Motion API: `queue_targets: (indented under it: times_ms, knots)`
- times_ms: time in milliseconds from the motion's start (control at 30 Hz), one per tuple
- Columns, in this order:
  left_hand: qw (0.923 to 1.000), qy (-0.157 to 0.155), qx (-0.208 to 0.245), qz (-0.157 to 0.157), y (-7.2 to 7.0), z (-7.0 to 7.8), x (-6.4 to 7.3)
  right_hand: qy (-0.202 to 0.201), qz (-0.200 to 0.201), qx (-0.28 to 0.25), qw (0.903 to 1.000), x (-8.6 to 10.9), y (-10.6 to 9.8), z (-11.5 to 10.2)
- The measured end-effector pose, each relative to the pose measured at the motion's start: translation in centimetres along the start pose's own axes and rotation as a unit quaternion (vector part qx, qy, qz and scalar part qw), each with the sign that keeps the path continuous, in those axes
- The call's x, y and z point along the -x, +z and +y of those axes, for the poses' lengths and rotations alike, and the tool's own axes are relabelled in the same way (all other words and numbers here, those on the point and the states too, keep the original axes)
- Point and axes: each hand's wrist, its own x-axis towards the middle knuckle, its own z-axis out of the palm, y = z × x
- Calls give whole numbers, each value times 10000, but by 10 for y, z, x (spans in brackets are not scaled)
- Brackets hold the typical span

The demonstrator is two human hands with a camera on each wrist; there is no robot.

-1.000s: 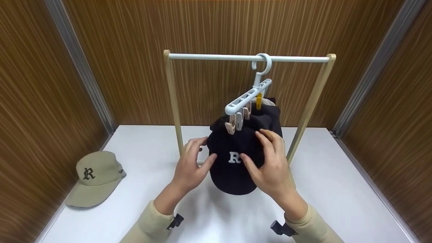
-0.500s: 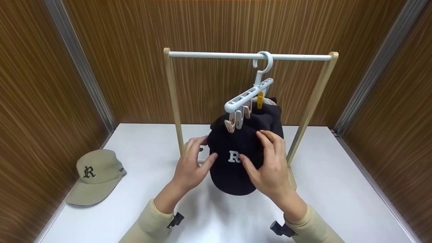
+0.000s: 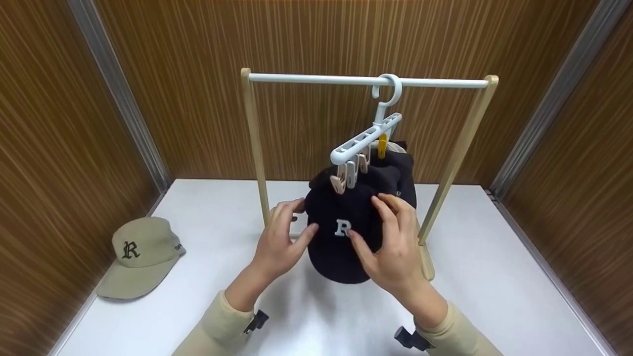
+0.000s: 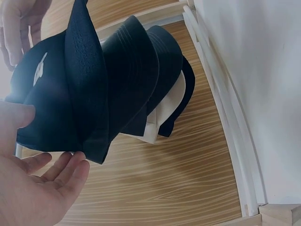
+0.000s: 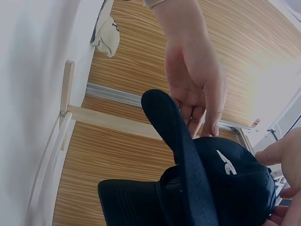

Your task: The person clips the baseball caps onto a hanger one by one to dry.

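Note:
A black baseball cap [image 3: 336, 257] with a white letter R hangs brim down at the near end of a pale blue clip hanger [image 3: 366, 139]. My left hand [image 3: 278, 242] is at the cap's left side, fingers loosely bent and thumb near the crown; in the left wrist view its fingertips [image 4: 77, 160] are right at the cap's lower edge. On the other side, my right hand [image 3: 395, 247] touches the cap, thumb by the R and fingers along the crown's edge. Beige and grey clips [image 3: 351, 174] hang at the crown's top. More dark caps [image 3: 403, 173] hang behind.
The hanger hooks over the white bar [image 3: 316, 79] of a wooden-legged rack [image 3: 457, 158]. A khaki cap [image 3: 146, 242] lies on the white table [image 3: 494, 277] at the left. A yellow clip [image 3: 382, 146] sits farther back on the hanger. Wood-grain walls [image 3: 198, 74] enclose the table.
My right hand has shifted slightly left, and the near cap's right side with it, so more of the cap behind shows. My left hand stays almost in place.

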Motion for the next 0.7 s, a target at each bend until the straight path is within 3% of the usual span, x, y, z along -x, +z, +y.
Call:
queue_targets:
  times_ms: [333,700]
  knots:
    - [9996,-164,-175,-165,-9,-14,12,-504,512,-23,9974,-1,5,-16]
    - [9970,-684,-303,-193,-29,-28,18,-857,463,-173,9951,2,13,-23]
